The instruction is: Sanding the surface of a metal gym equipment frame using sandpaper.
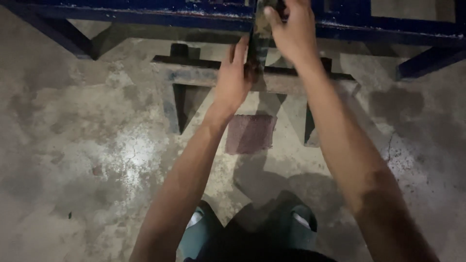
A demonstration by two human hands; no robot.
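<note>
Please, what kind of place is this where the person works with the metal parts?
Probably a metal workshop or fabrication yard. A blue-painted steel frame stands on a stained, cracked concrete floor, and both hands, left hand and right hand, grip a rusty upright bar above a low metal stand.

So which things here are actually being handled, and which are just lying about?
Being handled:
- dark upright bar, gripped by both the left hand and the right hand
- blue metal frame the bar stands against

Lying about:
- rusty metal stand beneath the hands
- reddish patch on the concrete floor
</note>
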